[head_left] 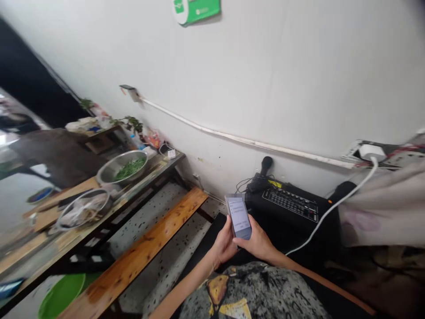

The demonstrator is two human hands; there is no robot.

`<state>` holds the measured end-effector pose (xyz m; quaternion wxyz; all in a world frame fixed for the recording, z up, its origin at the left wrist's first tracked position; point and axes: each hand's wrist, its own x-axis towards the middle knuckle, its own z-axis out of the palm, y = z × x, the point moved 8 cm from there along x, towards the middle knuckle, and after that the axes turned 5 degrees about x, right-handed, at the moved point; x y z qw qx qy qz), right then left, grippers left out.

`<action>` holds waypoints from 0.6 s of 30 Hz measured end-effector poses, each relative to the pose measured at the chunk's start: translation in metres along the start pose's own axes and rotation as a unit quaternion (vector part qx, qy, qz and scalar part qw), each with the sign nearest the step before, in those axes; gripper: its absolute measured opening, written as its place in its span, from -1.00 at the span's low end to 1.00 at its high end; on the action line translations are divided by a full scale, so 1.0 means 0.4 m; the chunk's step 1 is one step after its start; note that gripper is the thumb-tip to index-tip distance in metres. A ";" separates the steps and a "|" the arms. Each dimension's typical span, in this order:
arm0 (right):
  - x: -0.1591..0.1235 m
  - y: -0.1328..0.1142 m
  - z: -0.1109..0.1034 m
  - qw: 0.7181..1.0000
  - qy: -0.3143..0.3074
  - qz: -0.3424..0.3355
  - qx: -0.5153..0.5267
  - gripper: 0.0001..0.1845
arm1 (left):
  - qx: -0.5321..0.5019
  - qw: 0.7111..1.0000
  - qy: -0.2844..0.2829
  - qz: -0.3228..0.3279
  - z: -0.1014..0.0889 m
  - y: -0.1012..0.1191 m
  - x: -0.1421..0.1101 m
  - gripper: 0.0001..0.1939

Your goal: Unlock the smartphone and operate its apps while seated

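A smartphone (238, 217) with a lit screen is held upright in front of me, low in the middle of the view. My left hand (224, 245) wraps its left edge from below. My right hand (258, 243) grips its lower right side, the thumb lying across the bottom of the screen. Both forearms reach in from the lower edge, above a patterned grey and yellow garment (252, 292).
A black speaker with a control panel (292, 204) and a microphone (265, 165) stands behind the phone. A white cable (335, 206) runs to a wall charger. At left are a wooden bench (146, 250), a table with metal bowls (122, 168) and a green basin (61, 294).
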<state>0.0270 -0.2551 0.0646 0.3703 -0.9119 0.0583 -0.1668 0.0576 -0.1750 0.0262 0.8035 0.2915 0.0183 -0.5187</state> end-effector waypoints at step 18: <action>0.050 0.393 -0.270 0.986 -0.041 0.131 -0.098 -0.61 | 0.127 0.967 0.149 -0.164 0.002 -0.165 0.286 -0.68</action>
